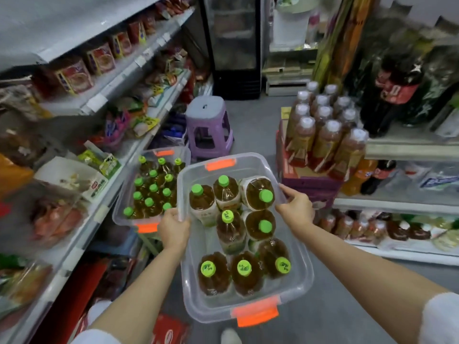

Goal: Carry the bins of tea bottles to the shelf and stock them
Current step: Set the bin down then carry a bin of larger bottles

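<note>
I carry a clear plastic bin (295, 281) with orange latches, held up in the aisle. My left hand (173, 228) grips its left rim and my right hand (296, 207) grips its right rim. Inside stand several tea bottles (246, 269) with green caps, one of them tilted at the far right. A second clear bin (119, 212) full of green-capped tea bottles (151, 192) sits lower at the left, beside the left shelf (104, 202).
Snack shelves line the left. A purple stool (208, 127) stands ahead in the aisle, with a black fridge (234, 45) behind it. At the right, a stack of white-capped tea bottles (323, 135) rests on cartons, beside drink shelves (407, 147). Red cartons lie low at the left.
</note>
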The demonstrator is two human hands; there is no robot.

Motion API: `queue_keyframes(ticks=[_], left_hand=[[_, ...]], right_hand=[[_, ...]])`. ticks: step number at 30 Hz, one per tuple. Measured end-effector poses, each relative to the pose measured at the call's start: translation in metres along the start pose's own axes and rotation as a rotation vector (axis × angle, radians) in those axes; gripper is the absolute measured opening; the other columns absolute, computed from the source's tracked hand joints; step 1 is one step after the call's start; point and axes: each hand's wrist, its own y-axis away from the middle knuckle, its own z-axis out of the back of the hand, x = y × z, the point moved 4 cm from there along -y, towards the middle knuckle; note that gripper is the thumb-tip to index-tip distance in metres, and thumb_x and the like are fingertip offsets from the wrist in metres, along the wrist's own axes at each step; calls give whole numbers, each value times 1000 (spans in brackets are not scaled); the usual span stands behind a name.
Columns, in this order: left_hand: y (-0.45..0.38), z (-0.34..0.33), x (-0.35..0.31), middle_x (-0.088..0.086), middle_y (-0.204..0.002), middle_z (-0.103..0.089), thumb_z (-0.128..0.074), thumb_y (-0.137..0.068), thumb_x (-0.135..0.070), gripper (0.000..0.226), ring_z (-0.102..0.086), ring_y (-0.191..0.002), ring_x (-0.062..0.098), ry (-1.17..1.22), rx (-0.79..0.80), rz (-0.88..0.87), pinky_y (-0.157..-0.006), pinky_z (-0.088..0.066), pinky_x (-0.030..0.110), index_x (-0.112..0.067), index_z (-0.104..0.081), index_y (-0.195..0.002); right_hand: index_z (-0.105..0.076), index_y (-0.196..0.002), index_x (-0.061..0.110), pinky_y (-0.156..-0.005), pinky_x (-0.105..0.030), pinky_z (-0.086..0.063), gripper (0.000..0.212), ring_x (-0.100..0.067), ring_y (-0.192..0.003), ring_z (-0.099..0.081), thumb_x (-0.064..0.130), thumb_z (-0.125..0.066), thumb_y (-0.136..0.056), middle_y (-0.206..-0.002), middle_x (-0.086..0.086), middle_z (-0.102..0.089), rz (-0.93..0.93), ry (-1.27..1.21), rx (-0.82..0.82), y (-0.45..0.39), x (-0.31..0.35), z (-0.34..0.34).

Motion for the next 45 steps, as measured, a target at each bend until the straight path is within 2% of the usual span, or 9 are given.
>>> queue_keyframes(ticks=[6, 15, 20, 24, 28, 32, 35, 40, 45], left_hand=[[-102, -19, -29, -6, -79, -72, -70, -76, 2, 39, -70, -77, 23, 59, 59, -28, -70, -59, 38, -25, -71, -105], [-245, -57, -75, -7, -87, -70, -67, -77, 0, 35, -69, -83, 22, 69, 117, -90, -72, -55, 34, -18, -72, -106], [-309, -82, -112, -4, -101, -63, -67, -82, 2, 39, -63, -97, 19, 80, 152, -127, -78, -48, 28, -4, -66, -121], [-358, -105, -134, 1, -88, -71, -68, -79, -2, 30, -68, -82, 25, 79, 164, -147, -71, -54, 33, -17, -71, -105], [-405, -136, -160, -5, -75, -67, -67, -78, -2, 25, -63, -71, 23, 88, 185, -151, -57, -44, 26, -27, -64, -80], [-461, -171, -191, -9, -89, -62, -65, -82, 2, 32, -58, -80, 16, 70, 180, -184, -58, -41, 15, -24, -66, -101], [-505, -197, -197, -3, -107, -69, -63, -80, 6, 46, -67, -91, 25, 81, 163, -159, -75, -51, 27, -10, -66, -122], [-566, -223, -197, -8, -66, -58, -61, -76, 8, 33, -55, -64, 19, 94, 111, -102, -67, -46, 30, -8, -70, -103], [-635, -248, -206, 5, -98, -73, -65, -78, 4, 43, -67, -94, 27, 72, 130, -31, -84, -53, 32, -4, -66, -121]], right_hand=[[-64, -125, 31, -71, -35, -60, 62, -15, -80, -68, 4, -70, -70, -113, 3, -71, -56, -25, -52, -81, 24, -42], [-65, -122, 40, -52, -21, -36, 56, -3, -57, -40, 23, -72, -69, -75, 9, -60, -88, 19, -141, -201, 69, -92], [-61, -121, 48, -63, -25, -48, 61, -10, -70, -56, 26, -67, -64, -97, 5, -76, -105, 41, -196, -266, 92, -102], [-64, -123, 38, -81, -39, -59, 58, -17, -100, -67, 23, -70, -66, -117, 5, -70, -84, 45, -218, -319, 114, -110], [-66, -122, 35, -68, -28, -52, 57, -19, -83, -63, 28, -69, -65, -97, 0, -72, -89, 10, -208, -382, 125, -121], [-67, -122, 34, -73, -28, -49, 52, -20, -90, -63, 24, -74, -71, -100, 0, -70, -126, -27, -208, -441, 130, -131], [-65, -123, 33, -81, -35, -55, 52, -22, -100, -65, 17, -77, -75, -114, 2, -69, -133, -44, -197, -483, 134, -143], [-65, -125, 31, -75, -40, -61, 56, -24, -83, -71, 15, -75, -72, -99, 1, -75, -114, -11, -153, -555, 154, -168], [-64, -124, 34, -59, -35, -58, 59, -22, -56, -64, 11, -71, -71, -69, -2, -72, -186, 31, -117, -624, 165, -201]])
